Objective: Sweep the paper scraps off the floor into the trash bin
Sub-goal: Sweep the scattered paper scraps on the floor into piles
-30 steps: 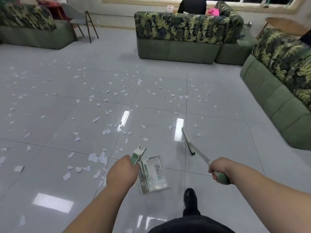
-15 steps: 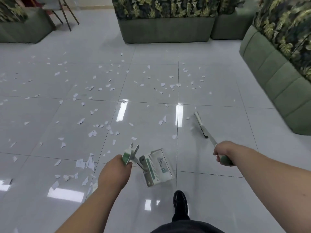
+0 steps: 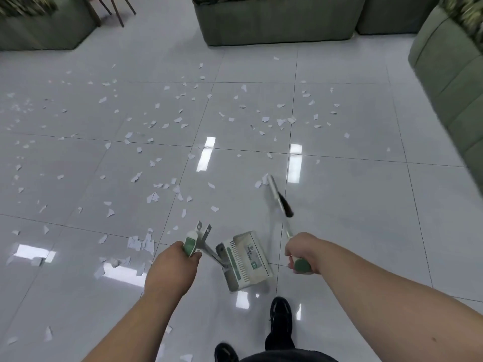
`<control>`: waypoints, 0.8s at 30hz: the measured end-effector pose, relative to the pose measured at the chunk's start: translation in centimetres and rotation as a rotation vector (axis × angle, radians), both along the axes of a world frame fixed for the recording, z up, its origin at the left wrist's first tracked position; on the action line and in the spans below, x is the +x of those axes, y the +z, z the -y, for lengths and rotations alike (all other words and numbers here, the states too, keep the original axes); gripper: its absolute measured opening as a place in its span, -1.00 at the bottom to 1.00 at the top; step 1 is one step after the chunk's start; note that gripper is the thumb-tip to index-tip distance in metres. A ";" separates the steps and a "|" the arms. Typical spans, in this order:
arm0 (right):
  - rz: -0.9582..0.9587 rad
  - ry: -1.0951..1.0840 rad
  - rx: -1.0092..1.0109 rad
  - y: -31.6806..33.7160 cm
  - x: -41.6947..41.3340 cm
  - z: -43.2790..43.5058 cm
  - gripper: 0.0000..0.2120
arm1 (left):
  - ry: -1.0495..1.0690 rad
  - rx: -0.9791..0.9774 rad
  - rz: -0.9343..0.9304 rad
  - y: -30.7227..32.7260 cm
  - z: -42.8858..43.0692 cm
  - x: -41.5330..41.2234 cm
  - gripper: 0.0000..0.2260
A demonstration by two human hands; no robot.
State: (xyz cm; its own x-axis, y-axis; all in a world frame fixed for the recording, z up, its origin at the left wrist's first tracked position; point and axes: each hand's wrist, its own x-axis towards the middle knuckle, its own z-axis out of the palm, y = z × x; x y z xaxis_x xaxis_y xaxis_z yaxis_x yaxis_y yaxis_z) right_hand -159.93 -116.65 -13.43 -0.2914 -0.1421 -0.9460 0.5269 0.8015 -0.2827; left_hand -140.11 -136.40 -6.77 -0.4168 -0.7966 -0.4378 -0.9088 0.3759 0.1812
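Stepping nearer, the person swings the broom (image 3: 277, 198) out to the closest paper scraps (image 3: 153, 197). The right grip (image 3: 303, 253) curls round its handle, the left grip (image 3: 172, 267) round the dustpan (image 3: 245, 259) handle. Scraps litter the floor (image 3: 352, 205); sweeping has barely begun, and no bin is in sight.

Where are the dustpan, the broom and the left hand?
dustpan (image 3: 245, 259): head view, on its ribbed top.
broom (image 3: 278, 199): head view, on its brush head.
left hand (image 3: 170, 269): head view, on its back.
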 end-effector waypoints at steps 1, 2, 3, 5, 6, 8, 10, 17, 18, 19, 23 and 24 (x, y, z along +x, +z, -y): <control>0.039 -0.034 -0.013 0.4 0.2 0.5 -0.85 | 0.000 -0.004 0.001 0.1 0.1 -0.1 -0.76; 0.059 -0.042 -0.032 0.8 0.2 1.1 -0.84 | 0.002 -0.007 -0.002 0.3 0.2 -0.2 -0.76; 0.065 -0.051 -0.057 1.2 -0.1 1.5 -0.83 | 0.002 -0.010 -0.008 0.5 0.3 -0.4 -0.77; 0.070 -0.088 -0.096 2.0 -0.8 2.0 -0.79 | 0.000 -0.015 -0.018 0.8 0.5 -0.6 -0.76; 0.073 -0.103 -0.107 2.5 -1.1 2.0 -0.77 | 0.002 -0.016 -0.025 1.0 0.6 -0.6 -0.76; 0.071 -0.110 -0.110 2.9 -1.6 2.0 -0.74 | 0.014 -0.018 -0.045 1.3 1.0 -0.8 -0.77; 0.045 -0.077 -0.104 3.4 -1.8 1.9 -0.75 | 0.022 -0.020 -0.063 1.6 1.7 -0.8 -0.77; -0.113 -0.036 -0.072 5.0 -3.8 1.4 -0.82 | 0.041 -0.017 -0.119 2.0 4.7 -0.9 -0.80; -0.136 -0.023 -0.058 5.2 -4.3 1.6 -0.84 | 0.047 -0.011 -0.124 1.9 5.3 -0.9 -0.80; -0.154 -0.015 -0.044 5.2 -4.8 2.0 -0.85 | 0.055 -0.005 -0.131 1.8 5.9 -0.9 -0.80; -0.195 -0.022 0.033 4.9 -6.8 4.8 -0.89 | 0.084 0.021 -0.149 1.1 9.2 -0.5 -0.80; -0.197 -0.023 0.052 4.7 -7.2 5.9 -0.88 | 0.091 0.030 -0.149 1.0 10.2 -0.3 -0.80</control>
